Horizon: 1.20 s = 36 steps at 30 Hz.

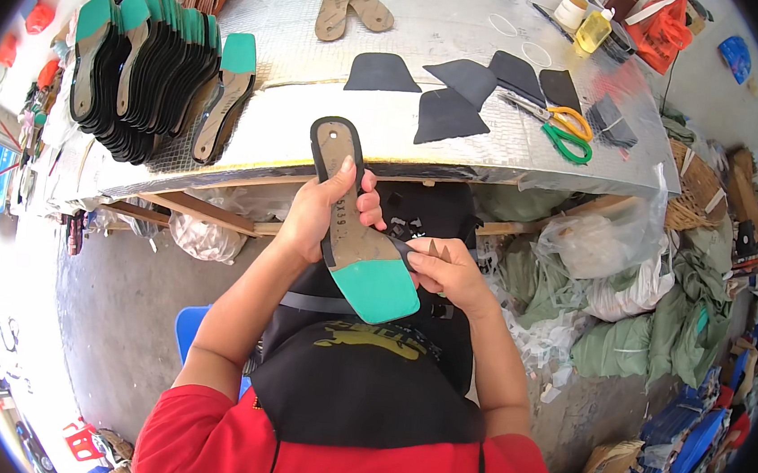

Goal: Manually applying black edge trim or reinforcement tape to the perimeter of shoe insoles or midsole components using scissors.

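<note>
My left hand [320,211] is closed round the narrow part of a shoe insole [355,251], its thumb lying on the brown board face. This insole has a teal-green toe end, a black border and a small hole at the heel. It is held tilted over my lap, in front of the table edge. At its right side, my right hand [450,274] pinches the black edging [399,245] between thumb and fingers. Small dark pointed bits [436,251] show by those fingers; I cannot make out what they are.
On the table [291,103], stacked insoles [154,73] stand left, beside a separate insole [230,88]. Two more insoles [341,3] lie at the back. Black cut pieces [452,117], scissors [551,125] and a yellow bottle [594,30] are to the right. Bags [615,320] crowd the floor.
</note>
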Available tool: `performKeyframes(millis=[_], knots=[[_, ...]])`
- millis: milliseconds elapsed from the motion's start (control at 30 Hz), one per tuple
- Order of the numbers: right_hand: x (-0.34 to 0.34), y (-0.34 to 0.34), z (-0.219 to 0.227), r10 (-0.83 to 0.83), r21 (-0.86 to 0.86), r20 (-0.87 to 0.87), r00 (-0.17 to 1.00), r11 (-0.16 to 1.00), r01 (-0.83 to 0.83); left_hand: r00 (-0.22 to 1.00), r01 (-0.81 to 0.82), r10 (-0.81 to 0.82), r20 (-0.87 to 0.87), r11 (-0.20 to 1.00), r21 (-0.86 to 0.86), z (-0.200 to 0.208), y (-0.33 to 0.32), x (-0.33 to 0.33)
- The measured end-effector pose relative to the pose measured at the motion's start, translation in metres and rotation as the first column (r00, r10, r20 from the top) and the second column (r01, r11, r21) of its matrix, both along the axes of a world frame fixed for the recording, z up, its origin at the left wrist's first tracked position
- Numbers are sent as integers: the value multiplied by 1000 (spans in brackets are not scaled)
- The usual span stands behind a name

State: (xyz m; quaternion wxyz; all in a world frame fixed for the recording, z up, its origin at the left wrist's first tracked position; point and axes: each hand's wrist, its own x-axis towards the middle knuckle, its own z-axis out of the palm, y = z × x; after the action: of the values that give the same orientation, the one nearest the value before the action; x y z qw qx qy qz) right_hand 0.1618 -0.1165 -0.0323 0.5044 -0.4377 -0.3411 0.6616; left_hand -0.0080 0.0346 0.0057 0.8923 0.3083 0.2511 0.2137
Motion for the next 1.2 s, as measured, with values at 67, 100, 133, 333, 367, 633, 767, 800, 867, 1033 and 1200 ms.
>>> performKeyframes(millis=[67, 100, 133, 333, 367, 633, 767, 800, 867, 1033, 1200], knots=[[-6, 3, 12, -24, 12, 106, 994, 1000, 23, 999, -30, 32, -19, 996, 81, 2, -1, -3], [-10, 6, 16, -51, 27, 211, 976, 999, 46, 995, -84, 89, -40, 990, 112, 2, -1, -5], [-15, 9, 16, -49, 28, 210, 976, 999, 44, 988, -135, 144, -58, 980, 145, 2, -1, -7], [-38, 32, 27, -274, 221, 568, 776, 959, 177, 987, -138, 107, 120, 947, 289, 4, -4, -25], [-39, 35, 30, -265, 225, 569, 779, 961, 162, 989, -72, 26, 143, 943, 324, 4, -3, -31], [-39, 67, 30, 168, 56, 103, 980, 983, -174, 980, -108, 138, 143, 973, -203, -6, 9, -96], [-47, 67, 23, 56, 112, 96, 994, 991, -66, 919, -139, 289, 268, 875, -464, -7, 12, -123], [-48, 64, 22, -98, 97, 119, 988, 991, 87, 905, -315, 392, 164, 878, -359, -6, 10, -130], [-48, 60, 11, -335, 240, 418, 844, 937, 253, 885, -390, 434, 169, 888, -243, -6, 12, -141], [-88, 46, 2, 5, -40, -75, 997, 999, -8, 848, -520, 516, 120, 854, 1, -29, 6, -143], [-128, 56, -33, 30, -238, -456, 889, 959, -155, 817, -553, 565, 112, 824, -123, -30, -10, -133]])
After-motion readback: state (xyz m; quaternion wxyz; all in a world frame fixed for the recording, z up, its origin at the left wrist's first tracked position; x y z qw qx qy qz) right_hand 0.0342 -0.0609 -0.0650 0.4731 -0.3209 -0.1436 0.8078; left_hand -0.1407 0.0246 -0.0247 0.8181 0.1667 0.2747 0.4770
